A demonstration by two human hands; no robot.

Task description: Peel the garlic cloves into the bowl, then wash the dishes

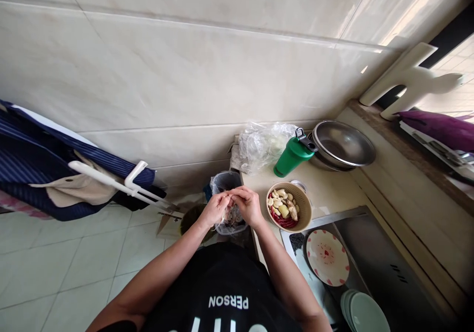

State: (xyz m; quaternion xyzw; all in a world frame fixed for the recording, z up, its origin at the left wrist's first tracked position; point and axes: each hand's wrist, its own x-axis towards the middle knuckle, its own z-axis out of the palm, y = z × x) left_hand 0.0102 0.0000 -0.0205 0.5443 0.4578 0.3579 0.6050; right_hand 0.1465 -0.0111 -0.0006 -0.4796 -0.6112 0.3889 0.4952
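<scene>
Both hands meet over a lined bin [225, 179], the left hand [216, 209] and the right hand [251, 208] with fingers bent and tips touching; whatever may be pinched between them is hidden, so whether they grip anything cannot be told. Pale scraps lie in the bin beneath. Close by the right hand and forearm runs the left edge of the counter [329, 189], leaving little room on that flank; on the person's left, past a dark container [190, 218] beside the bin, the tiled floor [103, 258] gives wider space. A white rack [107, 179] hung with navy striped cloth [55, 159] bounds that side, and a pale tiled wall [166, 75] stands in front.

On the light counter, crumpled clear plastic [261, 144], a green bottle [292, 158] with a black lid (it appears tilted) and metal bowls [344, 143] line the back. Nearer the person, a steel sink area holds a red-marked plate [328, 258] and stacked pale green dishes [368, 312].

Just right of the right hand, near the counter's edge, sits a tan ribbed bowl [306, 208]. Inside are smooth, creamy garlic cloves [281, 193], a yellowish chunk [284, 211] and glossy, deep-red chillies [283, 222].
</scene>
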